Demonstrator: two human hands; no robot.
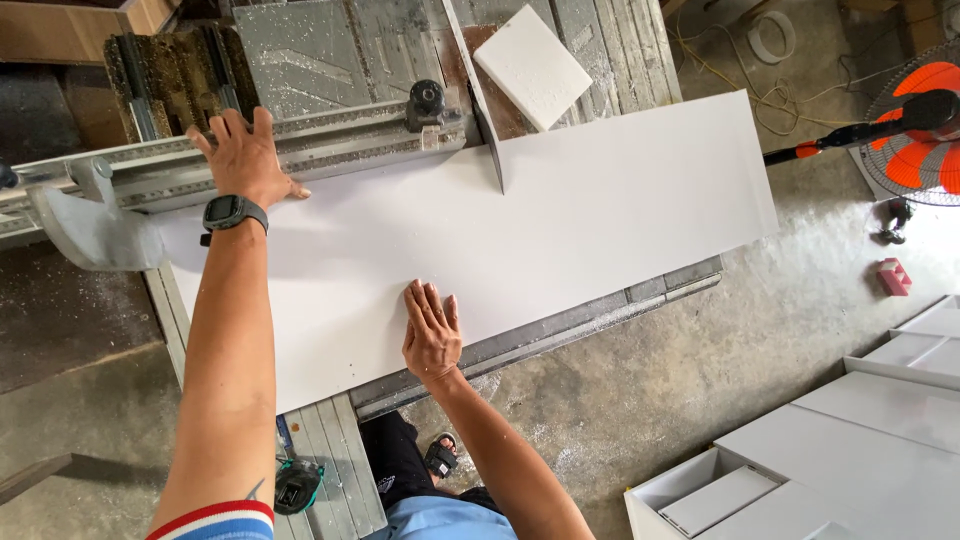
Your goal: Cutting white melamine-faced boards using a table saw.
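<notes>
A long white panel [600, 220] lies flat on a table saw, its right end hanging past the table over the floor. My left hand [245, 155], with a black watch on the wrist, rests flat at the panel's far left edge against the metal fence rail [340, 135]. My right hand [432, 330] presses flat on the panel's near edge, fingers together. The saw's thin riving blade [480, 100] stands in a slot cut into the panel's far edge. A small white offcut [532, 65] lies on the table beyond it.
A black clamp knob [427, 100] sits on the fence. An orange-bladed fan [925, 125] stands at the right. White cabinet parts [850, 450] are stacked at lower right. A small red block [893, 276] lies on the dusty concrete floor. A tape measure [298, 485] rests near my leg.
</notes>
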